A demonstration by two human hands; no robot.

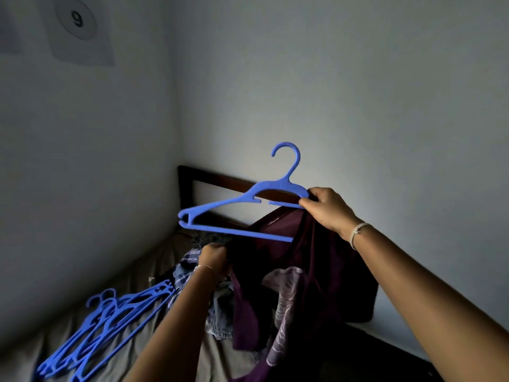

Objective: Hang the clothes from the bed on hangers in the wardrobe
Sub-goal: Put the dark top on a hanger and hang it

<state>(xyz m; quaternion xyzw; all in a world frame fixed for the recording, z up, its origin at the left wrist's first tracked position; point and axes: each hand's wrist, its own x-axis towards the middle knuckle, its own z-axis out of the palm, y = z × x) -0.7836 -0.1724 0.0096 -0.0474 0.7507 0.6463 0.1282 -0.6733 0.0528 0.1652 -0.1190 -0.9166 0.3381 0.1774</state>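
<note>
Head view: my right grip (325,208) is clamped on the blue hanger (275,186) at its right shoulder, held up over the bed (154,271). My left grip (213,256) pinches the purple shirt (338,271) hanging below the hanger. Spare hangers (118,307) lie on the bed, left of the clothes pile (220,312).

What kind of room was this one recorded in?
Most likely a bedroom: a grey-brown sheeted bed, a dark wooden headboard against the wall, and a pile of blue plastic hangers beside rumpled clothes.
</note>
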